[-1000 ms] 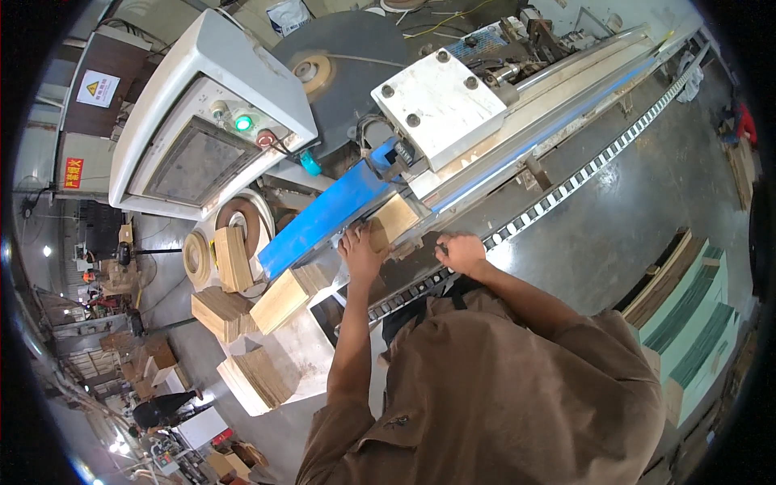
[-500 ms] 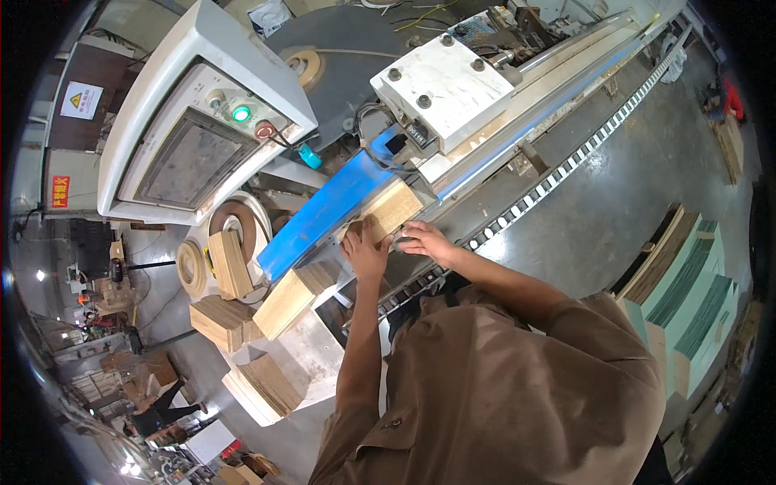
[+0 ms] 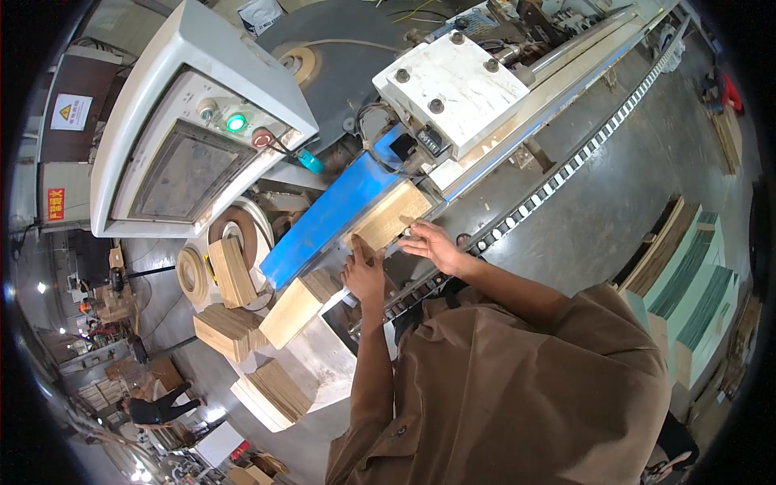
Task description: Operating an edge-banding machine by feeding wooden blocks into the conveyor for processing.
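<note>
Two bare hands of ours work at the near side of a blue guard [image 3: 323,222], where one pale wooden board [image 3: 394,212] lies along its edge. Our left hand [image 3: 364,279] reaches the board's left end with the index finger stretched forward and the thumb apart; we cannot tell whether it pinches the wood or only rests there. Our right hand [image 3: 436,246] is at the board's near edge toward the right, its fingers loosely spread – whether their tips touch the wood, we cannot tell.

Just beyond the board's right end we see a white machine block [image 3: 457,93] with dark bolts on top. Far left of the guard stands a white control cabinet [image 3: 206,40] with a green light [image 3: 235,123], glowing, and a red button [image 3: 262,137]. To the left of our hands, a white bench [image 3: 335,368] carries stacked boards [image 3: 297,311], with another stack [image 3: 275,392] nearer us and a third [image 3: 229,327] farther left. Behind these, one more wooden bundle [image 3: 230,271] stands beside a pale coil [image 3: 191,275]. On our right, a black-and-white roller track [image 3: 533,208] slants away – and green-edged panels [image 3: 687,299] lie stacked at the far right.
</note>
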The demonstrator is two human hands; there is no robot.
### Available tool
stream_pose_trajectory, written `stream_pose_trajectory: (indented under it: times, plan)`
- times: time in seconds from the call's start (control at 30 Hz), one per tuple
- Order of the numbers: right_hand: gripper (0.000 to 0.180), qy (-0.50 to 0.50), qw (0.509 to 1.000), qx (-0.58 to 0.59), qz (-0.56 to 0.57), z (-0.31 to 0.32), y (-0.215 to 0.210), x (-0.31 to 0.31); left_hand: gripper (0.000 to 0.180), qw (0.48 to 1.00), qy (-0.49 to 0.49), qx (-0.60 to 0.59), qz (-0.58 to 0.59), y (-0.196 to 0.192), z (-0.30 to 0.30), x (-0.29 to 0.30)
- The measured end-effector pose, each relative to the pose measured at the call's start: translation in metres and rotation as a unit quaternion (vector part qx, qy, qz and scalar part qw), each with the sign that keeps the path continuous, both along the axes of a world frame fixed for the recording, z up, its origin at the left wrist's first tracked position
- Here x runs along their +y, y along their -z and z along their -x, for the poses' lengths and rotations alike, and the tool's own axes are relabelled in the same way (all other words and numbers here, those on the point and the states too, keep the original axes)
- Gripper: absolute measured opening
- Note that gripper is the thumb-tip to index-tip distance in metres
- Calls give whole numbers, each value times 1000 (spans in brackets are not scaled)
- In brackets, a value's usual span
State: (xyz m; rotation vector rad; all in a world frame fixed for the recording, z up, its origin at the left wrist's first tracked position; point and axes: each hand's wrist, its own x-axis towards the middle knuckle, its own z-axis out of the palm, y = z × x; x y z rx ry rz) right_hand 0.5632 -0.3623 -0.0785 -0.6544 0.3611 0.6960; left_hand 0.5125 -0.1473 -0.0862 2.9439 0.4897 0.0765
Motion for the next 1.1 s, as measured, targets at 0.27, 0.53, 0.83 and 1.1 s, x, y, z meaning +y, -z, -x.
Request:
stream_pose_trajectory:
  times: [0.27, 0.53, 0.83, 1.1]
  plan:
    - [49, 75, 997, 20, 7, -9, -1, -32, 82, 999, 38, 28, 27, 9, -27, -27]
    - [47, 28, 949, -242, 198, -2, 30, -90, 88, 994, 91, 14, 65, 4, -72, -99]
    - [28, -197, 613, -457, 614, 7, 41, -135, 59, 975, 171, 33, 136, -21, -77, -88]
    - [18, -115, 530, -509, 668, 10, 44, -134, 34, 985, 89, -124, 79, -122, 12, -21]
